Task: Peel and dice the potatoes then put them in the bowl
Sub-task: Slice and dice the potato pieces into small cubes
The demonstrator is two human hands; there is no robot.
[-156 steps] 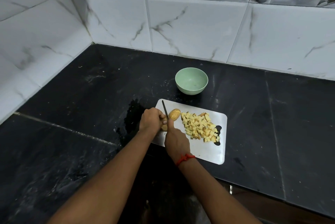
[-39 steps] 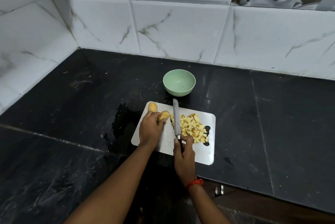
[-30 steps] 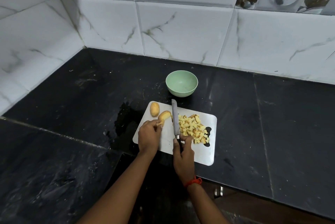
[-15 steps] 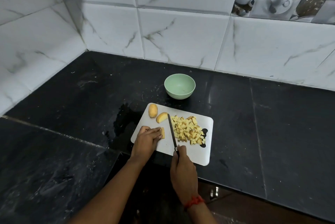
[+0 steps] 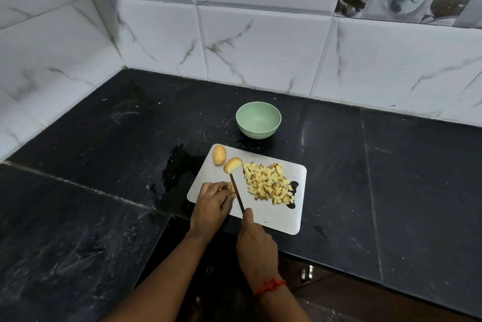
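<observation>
Pinned on cutting board [image 5: 273, 220], potato piece [image 5: 233, 188] is held down under curled fingers of left hand [image 5: 211, 203]. Knife [image 5: 236, 196] is gripped by handle in right hand [image 5: 257, 240], blade set just beside that piece, tip toward potato half [image 5: 233, 164]. Small potato [image 5: 219, 155] lies at board's far left corner. Diced potato [image 5: 270, 183] is heaped on board's right part. Green bowl [image 5: 258, 123] is seen beyond board on black counter [image 5: 104, 152], apart from it.

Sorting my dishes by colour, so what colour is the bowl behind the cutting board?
The bowl is pale mint green; it shows best in the head view.
</observation>
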